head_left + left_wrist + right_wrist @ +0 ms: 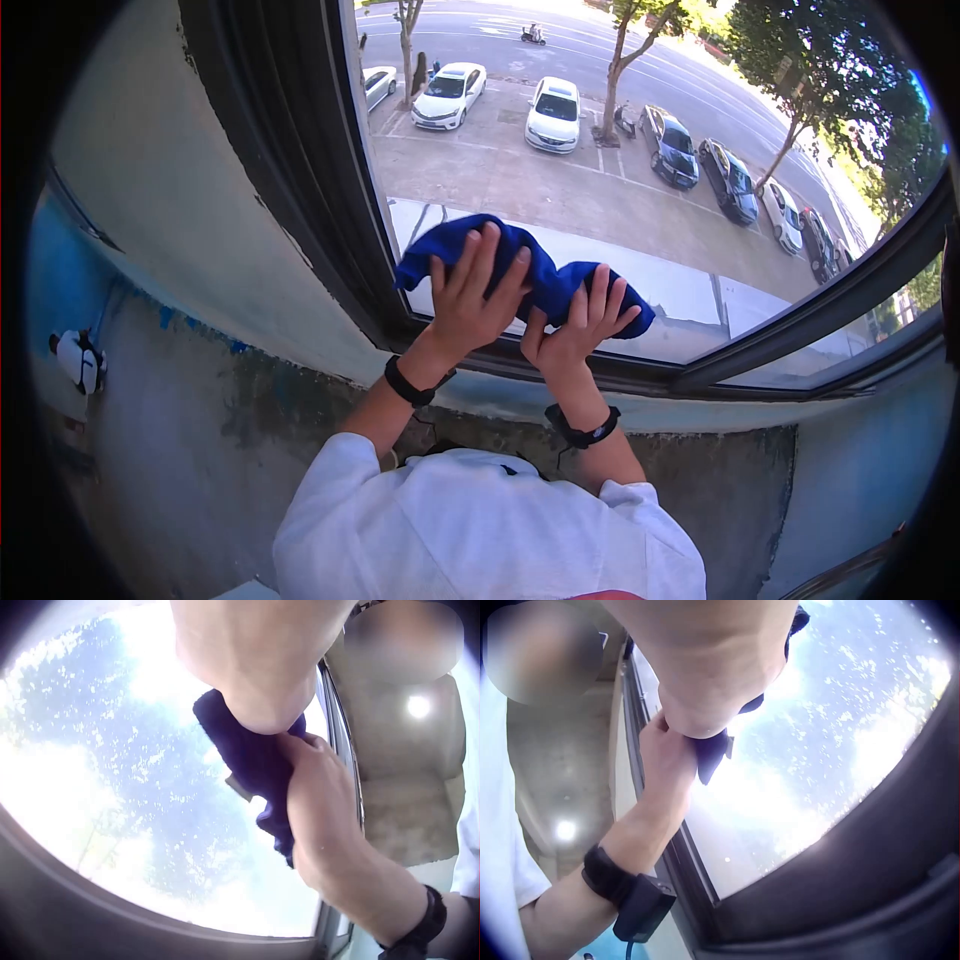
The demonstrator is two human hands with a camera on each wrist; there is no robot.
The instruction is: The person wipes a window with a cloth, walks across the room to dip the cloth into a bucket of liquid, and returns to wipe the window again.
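Observation:
A bunched dark-blue cloth (543, 278) lies against the window pane (690, 345) near the lower left corner of its frame. My left hand (470, 300) presses on the cloth's left part with straight, spread fingers. To its right, my right hand (578, 330) lies on the other end of the cloth, fingers also extended and thumb out to the side. The two hands are close together. In the left wrist view the cloth (251, 754) shows between both hands against the bright glass. From the right wrist, only parts of the cloth (712, 755) stick out; the rest is hidden behind the hands.
A dark window frame (275, 150) runs up the left side, with its lower rail (520, 365) below the hands. Black straps with small devices (583, 430) sit on both wrists. Parked cars (553, 115) and trees stand outside, beyond the glass. A white bundle (78, 360) lies at far left.

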